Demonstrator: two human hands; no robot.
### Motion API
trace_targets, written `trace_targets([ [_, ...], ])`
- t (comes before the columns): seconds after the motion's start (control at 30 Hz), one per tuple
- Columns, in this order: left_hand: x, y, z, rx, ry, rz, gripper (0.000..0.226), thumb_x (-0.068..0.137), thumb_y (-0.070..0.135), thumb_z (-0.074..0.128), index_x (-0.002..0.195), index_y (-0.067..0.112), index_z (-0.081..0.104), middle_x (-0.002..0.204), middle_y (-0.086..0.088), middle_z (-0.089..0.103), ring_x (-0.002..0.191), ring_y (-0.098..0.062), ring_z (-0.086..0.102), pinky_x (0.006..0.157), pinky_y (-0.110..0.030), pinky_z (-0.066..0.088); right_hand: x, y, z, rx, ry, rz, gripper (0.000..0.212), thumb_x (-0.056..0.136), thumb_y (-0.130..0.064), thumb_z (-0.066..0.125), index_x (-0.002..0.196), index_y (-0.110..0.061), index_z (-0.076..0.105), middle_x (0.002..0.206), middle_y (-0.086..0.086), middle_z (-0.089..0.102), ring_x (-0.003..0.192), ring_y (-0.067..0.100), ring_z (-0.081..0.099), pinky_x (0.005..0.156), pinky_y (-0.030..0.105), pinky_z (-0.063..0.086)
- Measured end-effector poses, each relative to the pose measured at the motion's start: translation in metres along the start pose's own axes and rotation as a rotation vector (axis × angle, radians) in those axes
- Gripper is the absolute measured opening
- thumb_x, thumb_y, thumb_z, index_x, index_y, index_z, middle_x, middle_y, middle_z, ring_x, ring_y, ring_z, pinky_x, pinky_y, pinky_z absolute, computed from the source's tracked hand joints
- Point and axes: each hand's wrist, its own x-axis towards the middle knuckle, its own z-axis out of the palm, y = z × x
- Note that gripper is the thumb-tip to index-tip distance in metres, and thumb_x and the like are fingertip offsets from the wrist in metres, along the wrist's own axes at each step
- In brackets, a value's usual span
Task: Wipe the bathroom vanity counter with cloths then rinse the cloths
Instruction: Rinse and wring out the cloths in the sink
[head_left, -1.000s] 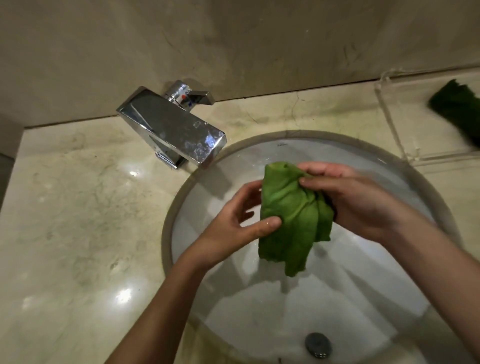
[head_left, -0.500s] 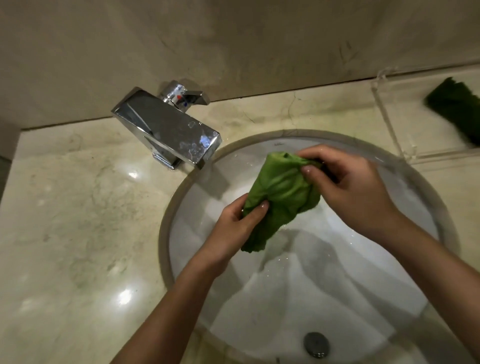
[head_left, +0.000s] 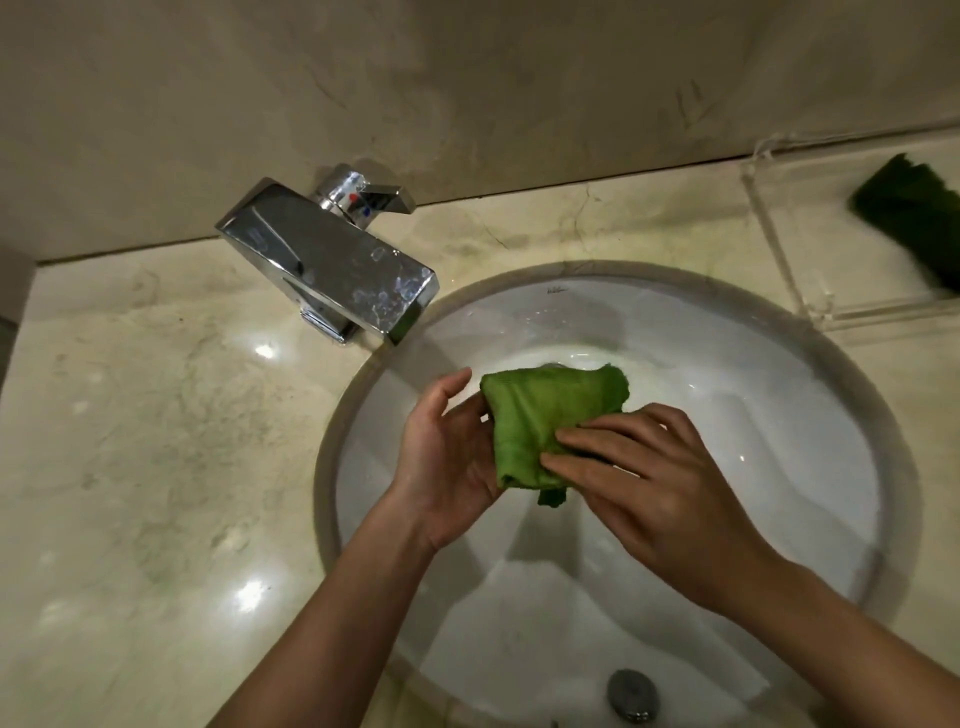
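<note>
Cloth (head_left: 550, 415), light green and bunched, is held between both hands over the sink (head_left: 769, 426). Nearest, below the wrists, the round metal drain plug (head_left: 632, 695) sits at the bottom of the white bowl. Both bare forearms reach up from the lower edge. The left hand (head_left: 447, 462) is turned palm up with its thumb raised and apart from the fabric; it cradles the cloth's left side, and its fingers are hidden underneath. The right hand (head_left: 654, 488) lies back up, its fingertips (head_left: 563, 435) and thumb pinching the lower part of the cloth, with a small tail of fabric hanging just below them. Beyond the fingertips the cloth's upper edge folds over. Left of the left hand spreads the shiny marble counter (head_left: 156, 441). Past the left thumb, the square chrome tap (head_left: 332, 260) juts out over the sink's rim, its lever (head_left: 384, 200) behind it. Far beyond the right hand, a dark cloth (head_left: 914, 218) lies inside a clear tray (head_left: 779, 249) on the counter, close to the beige wall (head_left: 467, 78)
</note>
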Motion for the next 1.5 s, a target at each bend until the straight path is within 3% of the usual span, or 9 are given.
trace_targets([
  [0.1,-0.001,-0.009,0.0,0.369,0.028,0.146,0.026,0.09,0.014,0.053,0.114,0.006,0.059,0.106,-0.014,0.067,0.09,-0.024,0.066,0.069,-0.031,0.056,0.002,0.001,-0.006,0.221,-0.035,0.11,0.024,0.087,-0.037,0.058,0.107,-0.029,0.069,0.117,-0.013,0.063,0.113,0.009,0.054,0.099,0.038,0.029],
  [0.23,-0.004,-0.006,-0.005,0.461,-0.029,0.221,0.033,0.082,0.002,0.063,0.115,0.008,0.057,0.106,-0.013,0.067,0.095,-0.023,0.065,0.079,-0.032,0.056,0.022,0.016,-0.027,0.59,0.019,0.493,0.056,0.076,-0.05,0.067,0.128,-0.039,0.049,0.134,-0.016,0.046,0.127,0.002,0.038,0.105,0.022,0.031],
  [0.37,-0.006,0.009,-0.006,0.55,-0.135,0.25,0.035,0.08,0.011,0.069,0.112,0.014,0.058,0.105,-0.007,0.065,0.093,-0.021,0.065,0.077,-0.034,0.056,0.033,0.03,-0.029,1.083,-0.168,0.695,0.047,0.069,-0.028,0.075,0.114,-0.027,0.062,0.099,-0.005,0.066,0.095,0.009,0.063,0.077,0.024,0.051],
  [0.6,0.001,0.011,-0.003,0.693,0.15,0.483,0.031,0.066,0.024,0.071,0.095,0.014,0.068,0.079,0.001,0.059,0.064,-0.01,0.065,0.055,-0.023,0.052,0.021,0.013,-0.011,1.42,0.114,0.951,0.02,0.07,-0.011,0.069,0.089,-0.006,0.064,0.077,0.008,0.064,0.067,0.019,0.062,0.05,0.026,0.049],
  [0.83,-0.008,0.023,0.001,0.825,-0.013,0.46,0.024,0.07,0.014,0.071,0.094,0.011,0.068,0.09,-0.006,0.067,0.077,-0.012,0.066,0.065,-0.023,0.055,0.018,0.009,-0.02,1.006,-0.188,0.807,0.029,0.073,-0.031,0.074,0.1,-0.023,0.066,0.095,-0.004,0.07,0.092,0.009,0.065,0.08,0.029,0.053],
  [0.97,-0.011,0.028,0.009,0.846,-0.139,0.445,0.02,0.075,0.003,0.07,0.093,0.013,0.068,0.08,0.004,0.066,0.072,-0.008,0.065,0.064,-0.019,0.052,0.025,-0.014,-0.02,1.059,-0.033,0.796,0.023,0.081,-0.017,0.068,0.104,-0.021,0.065,0.096,0.0,0.07,0.089,0.016,0.067,0.076,0.031,0.056],
  [1.23,-0.011,0.015,0.013,0.941,0.206,0.655,0.021,0.081,0.01,0.07,0.092,0.026,0.062,0.09,0.004,0.065,0.082,-0.01,0.062,0.074,-0.021,0.051,0.005,-0.03,-0.05,1.101,0.371,1.093,0.007,0.085,-0.014,0.064,0.092,-0.016,0.066,0.085,0.003,0.072,0.078,0.017,0.069,0.059,0.027,0.053],
  [1.4,0.011,0.002,0.037,1.298,0.211,0.589,0.011,0.076,0.034,0.065,0.084,0.038,0.059,0.089,0.015,0.064,0.082,-0.006,0.063,0.076,-0.033,0.053,-0.01,0.01,-0.095,1.116,0.534,1.169,0.021,0.084,-0.012,0.065,0.104,-0.018,0.065,0.091,0.002,0.074,0.081,0.019,0.071,0.061,0.028,0.055],
  [1.5,0.026,-0.002,0.063,1.351,0.233,0.634,0.016,0.082,0.026,0.066,0.084,0.04,0.06,0.09,0.017,0.065,0.083,-0.003,0.063,0.075,-0.034,0.052,-0.016,0.046,-0.122,1.12,0.562,1.152,0.019,0.086,-0.013,0.063,0.103,-0.021,0.062,0.086,-0.002,0.074,0.078,0.017,0.071,0.056,0.025,0.054],
])
